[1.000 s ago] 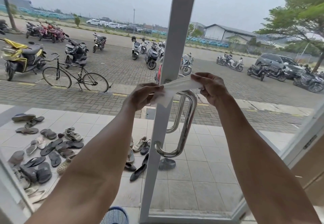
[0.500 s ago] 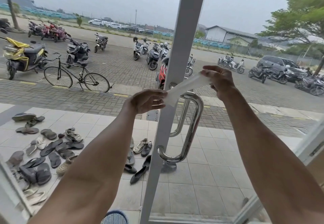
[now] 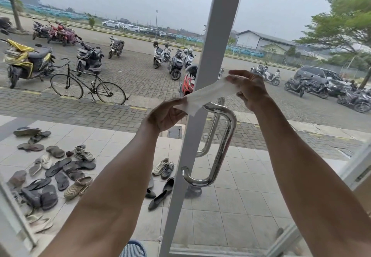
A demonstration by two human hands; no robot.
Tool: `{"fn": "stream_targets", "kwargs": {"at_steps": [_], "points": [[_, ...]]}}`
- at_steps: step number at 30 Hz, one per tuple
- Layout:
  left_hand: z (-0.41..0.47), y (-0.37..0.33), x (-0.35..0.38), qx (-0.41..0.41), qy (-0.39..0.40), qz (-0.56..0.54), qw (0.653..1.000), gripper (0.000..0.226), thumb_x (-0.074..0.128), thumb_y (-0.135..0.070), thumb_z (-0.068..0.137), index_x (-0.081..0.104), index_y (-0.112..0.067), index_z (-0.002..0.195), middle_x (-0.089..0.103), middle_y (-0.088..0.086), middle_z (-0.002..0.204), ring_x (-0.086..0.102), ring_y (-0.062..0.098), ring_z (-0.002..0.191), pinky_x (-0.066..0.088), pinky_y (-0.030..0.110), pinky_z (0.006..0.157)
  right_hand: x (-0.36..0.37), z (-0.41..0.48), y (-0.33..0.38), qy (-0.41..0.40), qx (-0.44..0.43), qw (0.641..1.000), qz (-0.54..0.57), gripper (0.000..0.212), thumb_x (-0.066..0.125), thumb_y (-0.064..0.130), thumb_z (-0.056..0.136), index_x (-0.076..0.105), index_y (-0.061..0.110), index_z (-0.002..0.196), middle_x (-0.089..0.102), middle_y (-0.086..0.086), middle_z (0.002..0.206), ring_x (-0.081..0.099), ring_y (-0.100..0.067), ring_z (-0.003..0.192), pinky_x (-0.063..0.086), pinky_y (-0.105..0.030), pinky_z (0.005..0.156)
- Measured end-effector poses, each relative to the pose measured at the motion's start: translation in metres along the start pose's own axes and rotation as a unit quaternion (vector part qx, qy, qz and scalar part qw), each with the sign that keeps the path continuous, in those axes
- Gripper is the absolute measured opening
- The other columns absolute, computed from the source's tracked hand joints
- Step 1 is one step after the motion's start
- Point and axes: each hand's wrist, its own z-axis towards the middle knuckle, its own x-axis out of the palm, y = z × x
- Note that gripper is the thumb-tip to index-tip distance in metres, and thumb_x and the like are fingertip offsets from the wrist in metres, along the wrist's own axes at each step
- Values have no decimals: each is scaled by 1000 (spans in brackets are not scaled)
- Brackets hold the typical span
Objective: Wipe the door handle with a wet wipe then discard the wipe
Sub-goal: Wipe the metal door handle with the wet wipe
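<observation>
A white wet wipe (image 3: 206, 94) is stretched between my two hands in front of the door frame. My left hand (image 3: 166, 115) pinches its lower left end; my right hand (image 3: 249, 88) pinches its upper right end. Just below the wipe is the polished steel D-shaped door handle (image 3: 224, 142), mounted on the white door frame (image 3: 214, 51). The wipe hangs just above the handle's top bend; I cannot tell whether it touches it.
The door is glass, with a tiled porch beyond it. Several shoes and sandals (image 3: 58, 168) lie on the tiles at the left, more near the frame's foot (image 3: 163, 169). A blue mesh basket rim (image 3: 133, 249) shows at the bottom edge. Motorbikes and a bicycle (image 3: 88, 84) stand outside.
Both hands have pulled further apart, spreading the wipe into a longer strip. My right hand rose and moved right; the view shifted a little, so the handle sits further right.
</observation>
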Motion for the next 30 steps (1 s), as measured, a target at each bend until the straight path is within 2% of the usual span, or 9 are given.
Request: {"fn": "stream_targets", "kwargs": {"at_steps": [2, 6, 9, 13, 17, 19, 25, 28, 30], "points": [[-1, -2, -3, 3, -5, -7, 1000, 10, 52, -3, 97, 56, -12, 101, 73, 4, 84, 72, 10, 67, 58, 15, 56, 0, 0, 1, -2, -3, 1000, -3, 21, 74, 11, 82, 73, 12, 103, 67, 1, 91, 57, -12, 78, 42, -20, 52], [1, -3, -5, 34, -57, 10, 998, 31, 60, 6, 88, 63, -18, 108, 71, 1, 92, 58, 4, 53, 50, 11, 43, -2, 2, -3, -10, -18, 1000, -18, 17, 75, 12, 81, 74, 13, 98, 67, 4, 90, 58, -12, 78, 45, -19, 50], [4, 0, -5, 37, -64, 24, 997, 37, 64, 6, 83, 71, -22, 106, 71, 0, 103, 51, 5, 60, 46, 9, 44, -2, 6, -8, -25, -28, 998, -40, 21, 79, 14, 77, 74, 11, 97, 68, 3, 88, 61, -11, 79, 48, -20, 53], [14, 5, -6, 23, -61, 22, 998, 31, 59, 8, 87, 76, -17, 95, 68, 2, 103, 59, 3, 63, 44, 8, 45, -4, 17, -19, -56, -23, 996, -60, 29, 82, 17, 75, 74, 10, 102, 70, 0, 92, 62, -8, 78, 47, -12, 48], [22, 15, -13, 9, -55, 54, 997, 36, 57, 5, 87, 73, -19, 108, 64, 0, 94, 41, 6, 65, 42, 8, 42, -4, 25, -31, -66, -7, 996, -66, 25, 82, 17, 75, 75, 13, 99, 70, -4, 90, 60, -9, 71, 42, -12, 42], [25, 21, -18, -1, -67, 64, 996, 39, 59, 5, 86, 70, -19, 115, 63, -2, 93, 41, 6, 64, 39, 8, 41, -4, 27, -40, -70, 2, 994, -87, 27, 83, 17, 74, 75, 12, 99, 70, -6, 90, 60, -10, 70, 43, -13, 43], [27, 36, -35, -33, -81, 134, 987, 42, 64, 3, 84, 71, -26, 113, 69, -10, 108, 53, 4, 68, 38, 10, 47, -2, 25, -66, -40, 69, 972, -220, 32, 85, 32, 72, 75, 10, 93, 69, -5, 84, 59, -13, 64, 43, -21, 51], [30, 37, -39, -50, -66, 140, 987, 39, 68, -5, 85, 70, -30, 115, 73, -15, 101, 54, 6, 76, 44, 11, 55, 0, 25, -64, -15, 122, 947, -297, 26, 85, 35, 71, 73, 12, 71, 65, 0, 60, 56, -11, 56, 43, -23, 52], [31, 36, -39, -52, -62, 146, 986, 38, 72, -14, 80, 70, -32, 114, 74, -15, 99, 59, 7, 84, 48, 14, 63, 2, 25, -58, -43, 139, 929, -341, 23, 82, 31, 75, 72, 10, 74, 68, -2, 67, 60, -13, 60, 48, -26, 58]]}}
